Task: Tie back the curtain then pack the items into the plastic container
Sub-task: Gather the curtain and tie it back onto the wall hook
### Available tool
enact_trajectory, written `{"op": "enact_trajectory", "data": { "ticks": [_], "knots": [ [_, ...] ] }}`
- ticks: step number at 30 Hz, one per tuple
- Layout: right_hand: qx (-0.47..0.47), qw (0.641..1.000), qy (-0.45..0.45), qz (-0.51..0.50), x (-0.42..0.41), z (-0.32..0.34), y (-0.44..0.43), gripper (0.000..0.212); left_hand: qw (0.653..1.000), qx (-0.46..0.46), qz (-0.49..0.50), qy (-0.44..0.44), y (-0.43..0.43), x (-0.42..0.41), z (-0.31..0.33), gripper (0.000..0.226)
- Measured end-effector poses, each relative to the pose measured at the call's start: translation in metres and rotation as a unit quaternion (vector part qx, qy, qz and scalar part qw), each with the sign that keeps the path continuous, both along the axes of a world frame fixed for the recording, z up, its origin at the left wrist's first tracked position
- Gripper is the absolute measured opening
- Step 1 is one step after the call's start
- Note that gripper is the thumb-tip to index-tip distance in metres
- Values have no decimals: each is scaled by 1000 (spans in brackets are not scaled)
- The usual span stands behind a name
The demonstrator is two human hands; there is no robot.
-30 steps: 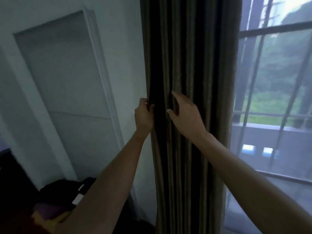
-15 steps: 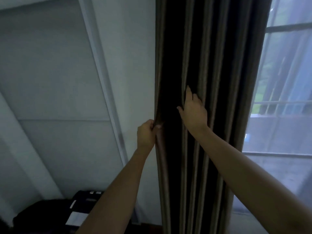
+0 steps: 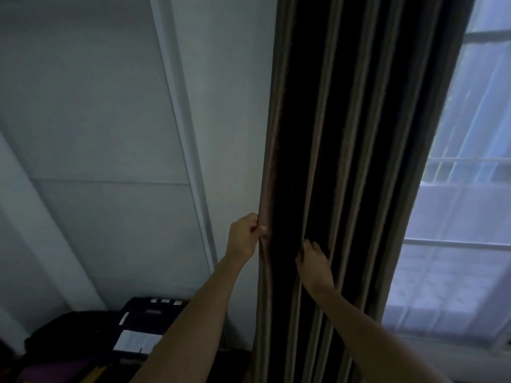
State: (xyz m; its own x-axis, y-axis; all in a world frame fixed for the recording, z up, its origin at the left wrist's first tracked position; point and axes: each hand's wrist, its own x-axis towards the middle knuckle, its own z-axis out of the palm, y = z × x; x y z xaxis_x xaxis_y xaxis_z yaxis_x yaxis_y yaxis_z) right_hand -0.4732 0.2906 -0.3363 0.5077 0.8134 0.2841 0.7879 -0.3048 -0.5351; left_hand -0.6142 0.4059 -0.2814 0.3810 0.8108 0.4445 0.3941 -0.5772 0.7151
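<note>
A dark brown pleated curtain (image 3: 345, 134) hangs bunched in a tall column between a white wall and the window. My left hand (image 3: 244, 236) pinches the curtain's left edge fold at about waist height of the frame. My right hand (image 3: 313, 262) lies against the middle folds just right of it, fingers curled into a pleat and partly hidden by the cloth. No tie-back and no plastic container are in view.
A window with a sheer white curtain (image 3: 456, 258) fills the right side. A white wall with a panelled door frame (image 3: 182, 134) is on the left. Dark bags and a box with a white label (image 3: 135, 338) sit low at the left.
My right hand has slid down the curtain and its fingers have curled into a fold. My left hand keeps its pinch on the edge. The camera has tilted upward.
</note>
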Motion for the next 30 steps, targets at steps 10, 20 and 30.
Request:
{"op": "enact_trajectory", "data": {
  "ticks": [10, 20, 30],
  "knots": [
    [-118, 983, -114, 87, -42, -10, -14, 47, 981, -156, -100, -56, -25, -18, 7, 14],
    [-124, 975, -135, 126, -55, -6, -5, 50, 973, -163, -150, -58, -51, -16, 23, 32],
    [352, 911, -211, -42, 20, 111, -20, 31, 1000, 2, -2, -25, -28, -11, 15, 15]
  ]
}}
